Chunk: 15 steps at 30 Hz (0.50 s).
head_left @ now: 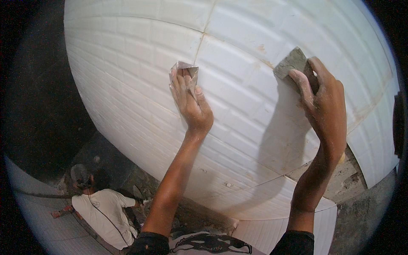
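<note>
In front of me is a wall of white tiles [238, 102] with a raised brick pattern and thin joints stained brown in places. My left hand [190, 102] lies up against the tiles beside a vertical joint, its fingers closed on a thin folded sheet [194, 73], greyish and shiny, perhaps plastic. Farther right, my right hand [327, 97] grips a grey block [294, 61] between thumb and fingers, sponge-like in look. One face of the block is at the tile surface near a joint. Pale dust covers the fingers of both hands.
At the lower left a person [104, 212] in a pale shirt and cap works lower down. A dark cable [38, 194] runs near them. Bare rough cement [346, 176] shows in a gap between tiles at the lower right. A dark area [46, 93] borders the wall's left edge.
</note>
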Each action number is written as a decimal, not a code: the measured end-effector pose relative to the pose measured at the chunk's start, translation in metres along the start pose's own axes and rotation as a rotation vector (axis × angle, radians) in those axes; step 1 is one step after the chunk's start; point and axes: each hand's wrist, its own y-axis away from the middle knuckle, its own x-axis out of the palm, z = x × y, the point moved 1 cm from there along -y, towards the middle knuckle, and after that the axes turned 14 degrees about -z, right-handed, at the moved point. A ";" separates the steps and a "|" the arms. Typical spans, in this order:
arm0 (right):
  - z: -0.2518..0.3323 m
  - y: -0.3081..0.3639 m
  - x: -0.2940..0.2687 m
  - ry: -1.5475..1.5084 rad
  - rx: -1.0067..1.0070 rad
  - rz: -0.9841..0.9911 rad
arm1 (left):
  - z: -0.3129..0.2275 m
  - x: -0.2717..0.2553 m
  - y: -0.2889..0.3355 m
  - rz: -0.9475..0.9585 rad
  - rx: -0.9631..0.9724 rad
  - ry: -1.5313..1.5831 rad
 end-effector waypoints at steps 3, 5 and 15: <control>0.007 -0.001 0.006 0.021 0.031 -0.019 | 0.004 -0.001 0.000 0.000 0.009 0.006; -0.001 0.001 0.007 0.011 0.005 -0.087 | 0.002 -0.001 0.000 -0.008 0.004 0.024; 0.011 -0.004 0.009 0.026 0.031 -0.055 | 0.014 -0.001 0.006 -0.001 0.025 0.023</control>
